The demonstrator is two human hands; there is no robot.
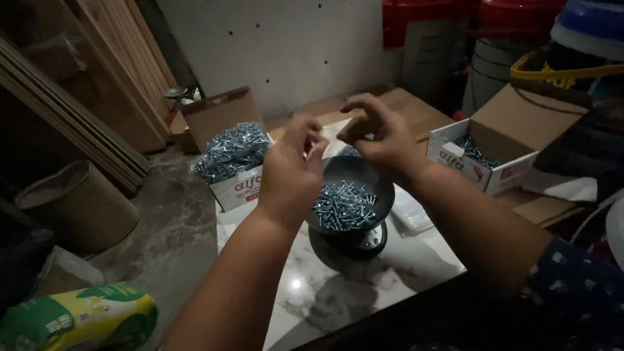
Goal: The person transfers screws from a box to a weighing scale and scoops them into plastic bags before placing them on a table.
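Both hands are raised together above a dark round pan (pixel 354 174) that sits on a small scale base (pixel 356 242); the pan holds a loose heap of bright screws (pixel 343 205). The left hand (pixel 290 172) is seen from its back, fingers curled inward toward the right hand; whether anything lies between its fingertips cannot be told, since the back of the hand hides them. The right hand (pixel 379 133) is arched with thumb and forefinger drawn close, as in a pinch; what it pinches, if anything, is too small and dim to make out.

The heap lies directly below and slightly toward the viewer from both sets of fingertips; the left hand stands closer over it, overlapping the pan's left rim; the right hand stands over the far rim. The screws lie at all angles; no common long axis is evident.

To the left, an open carton heaped with screws (pixel 233 156) rests at the edge of the marbled tabletop (pixel 338 286); to the right, a second open carton (pixel 484 159) holds fewer; both are well apart from the hands.
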